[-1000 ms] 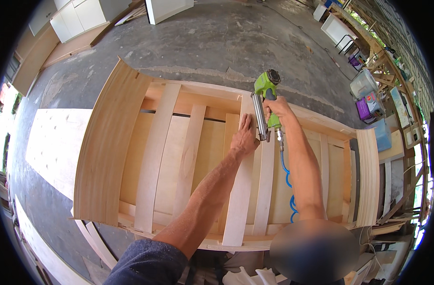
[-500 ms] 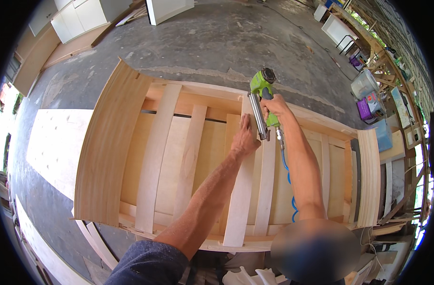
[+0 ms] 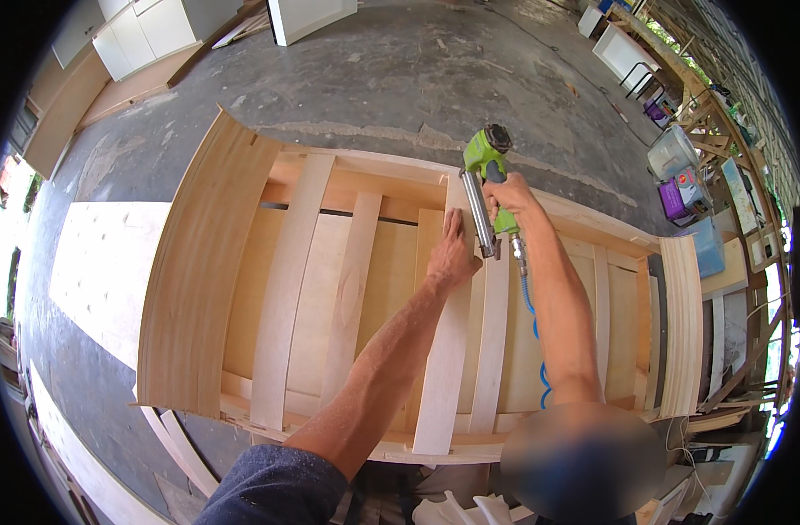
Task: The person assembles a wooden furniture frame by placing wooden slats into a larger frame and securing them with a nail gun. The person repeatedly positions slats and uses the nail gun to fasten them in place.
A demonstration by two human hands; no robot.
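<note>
My right hand [image 3: 512,198] is closed round the handle of a green pneumatic nail gun [image 3: 480,154], whose silver magazine [image 3: 478,210] points back toward me. The gun's head is at the far end of a pale wooden slat [image 3: 442,376]; whether its nose touches the wood is hidden. On that same slat, just left of the magazine, my left hand [image 3: 453,255] lies with fingers stretched out flat, holding nothing. The slat spans a long wooden frame [image 3: 365,161] from its near rail to its far rail. A coiled blue air hose [image 3: 528,296] hangs from the gun's handle beneath my right forearm.
More slats [image 3: 290,289] cross the frame. A tall curved end panel [image 3: 194,280] stands at its left, a lower one [image 3: 680,324] at its right. Pale boards [image 3: 102,271] lie on the concrete floor [image 3: 373,70]. Plastic bins [image 3: 671,154] line the right side.
The nail gun and my right hand have shifted very slightly to the right, and the hose with them. My left hand stays in place on the slat.
</note>
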